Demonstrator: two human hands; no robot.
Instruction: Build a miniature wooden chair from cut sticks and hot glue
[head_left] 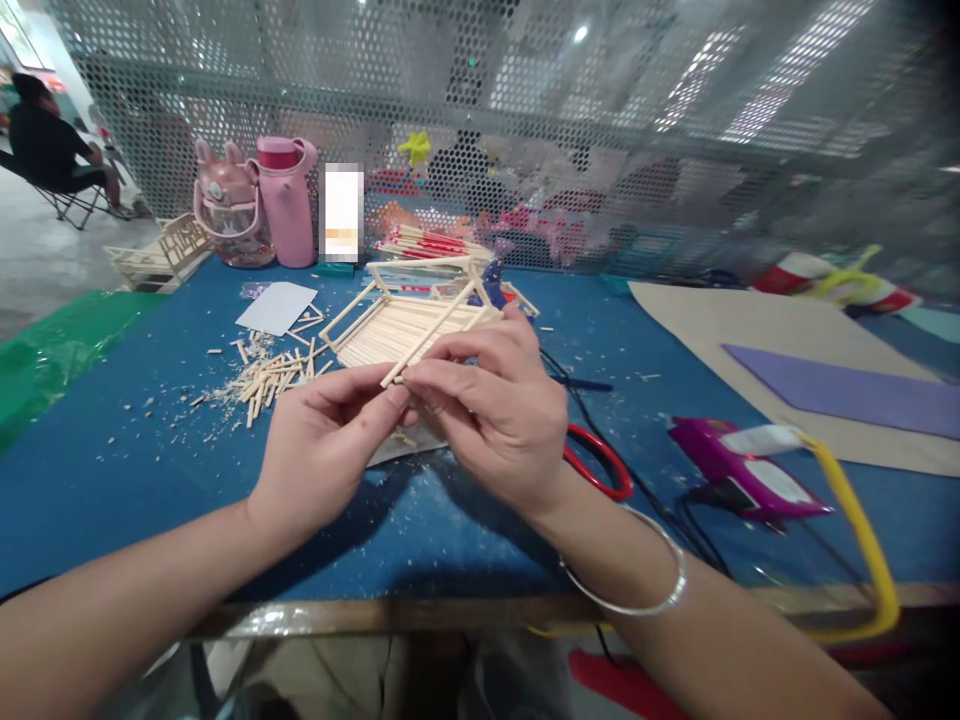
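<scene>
A small frame model made of thin wooden sticks sits in front of me, with a slatted floor and raised rails. My left hand is closed at its near corner, thumb and index finger pinched around the end of a stick. Beside it, the fingers of my right hand pinch the same corner, the two hands' fingertips almost touching. Between them a pale stick end shows; my fingers hide the joint itself. A white sheet lies partly hidden beneath my hands.
Cut stick pieces and crumbs lie left on the blue table. Red-handled scissors and a purple device with a yellow handle lie right. Pink bottles stand behind, before a perforated metal screen. A person sits far left.
</scene>
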